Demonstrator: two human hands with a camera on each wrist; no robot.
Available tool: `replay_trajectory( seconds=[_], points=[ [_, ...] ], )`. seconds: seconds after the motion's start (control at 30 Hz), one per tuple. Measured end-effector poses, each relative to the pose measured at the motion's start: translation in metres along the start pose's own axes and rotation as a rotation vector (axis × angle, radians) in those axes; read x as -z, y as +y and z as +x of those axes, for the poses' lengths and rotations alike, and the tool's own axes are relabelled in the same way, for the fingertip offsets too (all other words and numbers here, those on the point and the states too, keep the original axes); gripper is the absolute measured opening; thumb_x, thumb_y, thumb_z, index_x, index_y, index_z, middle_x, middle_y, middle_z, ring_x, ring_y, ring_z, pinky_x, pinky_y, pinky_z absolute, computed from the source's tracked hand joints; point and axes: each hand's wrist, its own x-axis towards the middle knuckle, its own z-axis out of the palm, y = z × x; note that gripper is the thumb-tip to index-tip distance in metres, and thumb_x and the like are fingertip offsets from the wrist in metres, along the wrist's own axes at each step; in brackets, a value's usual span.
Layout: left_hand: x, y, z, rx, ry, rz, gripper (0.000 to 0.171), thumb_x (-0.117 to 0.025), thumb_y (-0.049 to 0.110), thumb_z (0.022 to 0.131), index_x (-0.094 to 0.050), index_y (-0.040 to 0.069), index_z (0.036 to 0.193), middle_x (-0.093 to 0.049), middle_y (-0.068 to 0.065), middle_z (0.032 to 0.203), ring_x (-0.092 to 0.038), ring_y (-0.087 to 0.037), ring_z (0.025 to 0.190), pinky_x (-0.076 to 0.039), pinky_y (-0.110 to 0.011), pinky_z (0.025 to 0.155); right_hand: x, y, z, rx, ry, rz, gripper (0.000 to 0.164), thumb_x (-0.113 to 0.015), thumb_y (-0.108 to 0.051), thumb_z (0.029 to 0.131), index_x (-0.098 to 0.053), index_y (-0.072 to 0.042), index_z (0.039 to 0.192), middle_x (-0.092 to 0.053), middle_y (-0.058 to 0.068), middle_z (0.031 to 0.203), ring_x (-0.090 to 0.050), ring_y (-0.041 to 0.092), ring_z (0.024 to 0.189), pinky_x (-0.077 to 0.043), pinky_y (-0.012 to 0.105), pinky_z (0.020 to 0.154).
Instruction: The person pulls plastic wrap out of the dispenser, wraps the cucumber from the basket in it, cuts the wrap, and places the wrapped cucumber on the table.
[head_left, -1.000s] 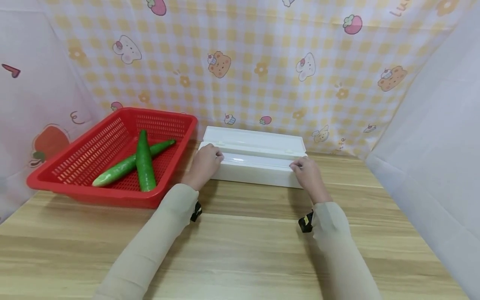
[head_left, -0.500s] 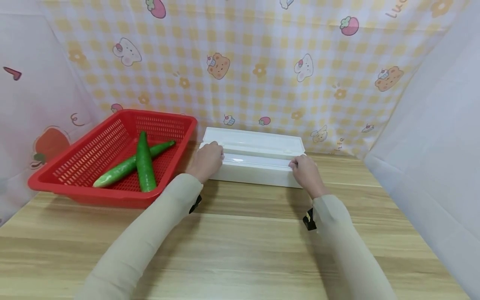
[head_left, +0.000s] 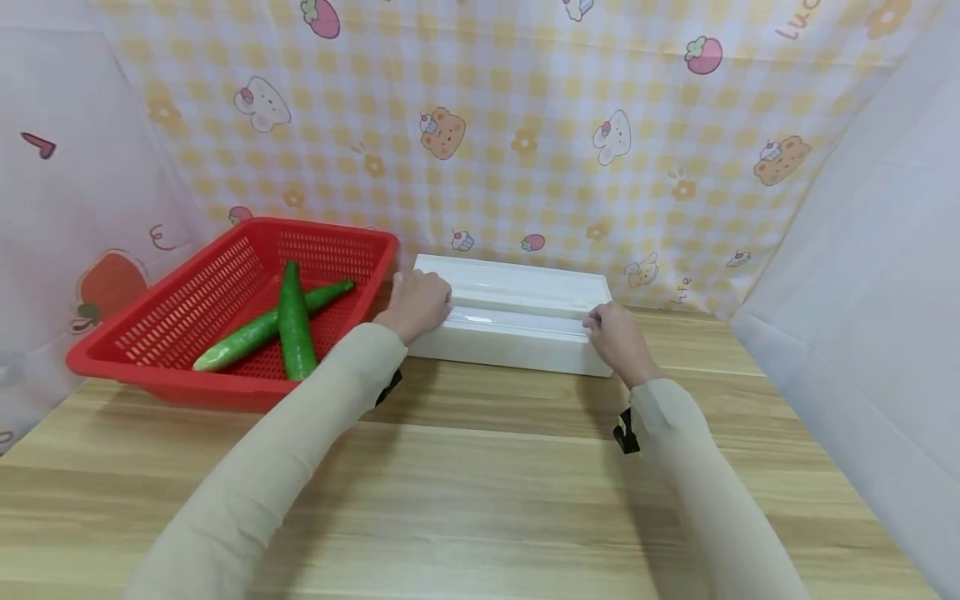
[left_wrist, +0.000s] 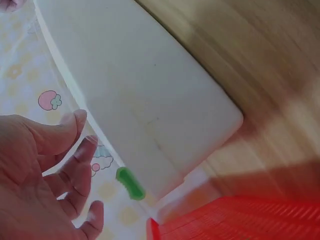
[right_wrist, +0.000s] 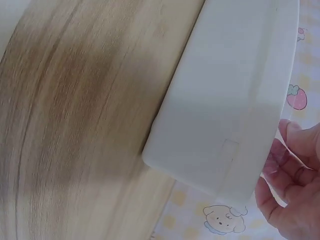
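Note:
A long white cling film box (head_left: pixel 517 351) lies on the table near the back curtain, its lid (head_left: pixel 517 279) tipped back. Inside, a glossy strip of clear cling film (head_left: pixel 487 317) catches the light. At the box's left end, my left hand (head_left: pixel 422 304) pinches the film's edge between thumb and forefinger. My right hand (head_left: pixel 617 333) pinches it the same way at the right end. In the wrist views, the left fingertips (left_wrist: pixel 80 116) and right fingertips (right_wrist: pixel 284 125) are just above the box's rim. The film itself is barely visible there.
Left of the box stands a red plastic basket (head_left: pixel 187 385) holding two cucumbers (head_left: pixel 295 325), one across the other. Its right rim is close to my left forearm. A patterned curtain (head_left: pixel 517 192) hangs behind. In the left wrist view a small green shape (left_wrist: pixel 130 184) shows beside the box.
My left hand has risen slightly and turned over the box's left end, and my right hand has lifted a little. The box and basket stay in place.

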Motion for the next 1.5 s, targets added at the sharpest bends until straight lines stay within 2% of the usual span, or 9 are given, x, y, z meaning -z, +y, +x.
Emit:
replay_trajectory(
  seconds=[0.17,0.33,0.5,0.67,0.9,1.03,1.13,1.33,1.5],
  points=[
    [0.005,-0.001,0.002,-0.012,-0.041,-0.053,0.017,-0.051,0.014,0.093,-0.065,0.006,0.094,-0.065,-0.009,0.09,-0.054,-0.024,0.082,-0.04,-0.042,0.088,0.002,-0.002,-0.001,0.013,0.039,-0.034,0.024,-0.048,-0.009,0.095,-0.062,0.01,0.1,-0.059,0.026,0.102,-0.052,0.04,0.1,-0.043,0.048,0.089],
    [0.01,0.0,0.002,-0.024,-0.052,-0.063,0.02,-0.047,0.013,0.095,-0.061,0.004,0.106,-0.065,-0.011,0.098,-0.055,-0.024,0.083,-0.048,-0.034,0.074,0.004,-0.004,0.002,-0.002,0.041,0.009,0.025,-0.046,-0.008,0.096,-0.06,0.012,0.103,-0.062,0.028,0.102,-0.06,0.04,0.096,-0.05,0.045,0.083],
    [0.01,-0.002,0.003,-0.077,-0.033,0.031,0.015,-0.047,0.012,0.094,-0.057,0.007,0.105,-0.064,-0.011,0.092,-0.055,-0.024,0.08,-0.046,-0.035,0.072,0.008,-0.004,0.004,-0.066,0.011,0.069,0.025,-0.044,-0.009,0.097,-0.059,0.009,0.104,-0.064,0.026,0.101,-0.063,0.035,0.092,-0.053,0.041,0.077],
    [0.009,-0.005,0.005,-0.102,-0.032,0.082,0.011,-0.053,0.009,0.091,-0.053,0.011,0.102,-0.063,-0.009,0.088,-0.055,-0.025,0.078,-0.045,-0.038,0.077,0.01,-0.002,0.006,-0.046,-0.001,0.1,0.026,-0.045,-0.012,0.097,-0.059,0.008,0.104,-0.063,0.024,0.097,-0.062,0.033,0.087,-0.052,0.04,0.075],
    [0.018,-0.007,0.007,-0.14,-0.091,-0.047,0.011,-0.051,0.007,0.093,-0.055,0.007,0.103,-0.063,-0.013,0.097,-0.053,-0.025,0.083,-0.046,-0.034,0.077,0.016,0.009,0.004,0.019,-0.025,0.156,0.026,-0.046,-0.005,0.09,-0.061,0.008,0.107,-0.063,0.023,0.1,-0.059,0.033,0.093,-0.05,0.04,0.078],
    [0.025,-0.008,0.007,-0.097,-0.174,-0.117,0.028,-0.063,0.013,0.088,-0.055,0.005,0.113,-0.062,-0.015,0.109,-0.055,-0.026,0.092,-0.049,-0.036,0.084,0.018,0.008,0.003,0.058,-0.059,0.104,0.029,-0.052,-0.001,0.087,-0.059,0.009,0.113,-0.063,0.022,0.1,-0.059,0.032,0.093,-0.05,0.041,0.081],
    [0.027,-0.008,0.006,-0.062,-0.198,-0.12,0.035,-0.068,0.013,0.084,-0.056,0.003,0.115,-0.062,-0.015,0.111,-0.056,-0.026,0.094,-0.05,-0.036,0.086,0.017,0.003,0.003,0.079,-0.062,0.031,0.027,-0.059,-0.004,0.087,-0.06,0.01,0.111,-0.062,0.021,0.095,-0.058,0.03,0.087,-0.05,0.04,0.077],
    [0.022,-0.009,0.005,-0.039,-0.128,-0.07,0.013,-0.061,0.011,0.088,-0.064,0.006,0.1,-0.066,-0.011,0.096,-0.056,-0.024,0.083,-0.05,-0.032,0.077,0.013,-0.001,0.005,0.093,-0.01,-0.082,0.016,-0.056,-0.002,0.088,-0.065,0.01,0.093,-0.062,0.024,0.092,-0.059,0.034,0.086,-0.051,0.041,0.076],
    [0.024,-0.012,0.003,-0.02,-0.095,-0.069,0.012,-0.059,0.011,0.089,-0.067,0.007,0.096,-0.066,-0.01,0.092,-0.055,-0.023,0.081,-0.049,-0.032,0.076,0.017,0.002,0.006,0.086,0.033,-0.137,0.019,-0.049,0.003,0.085,-0.065,0.011,0.09,-0.066,0.027,0.091,-0.063,0.038,0.084,-0.052,0.043,0.075]
  ],
)
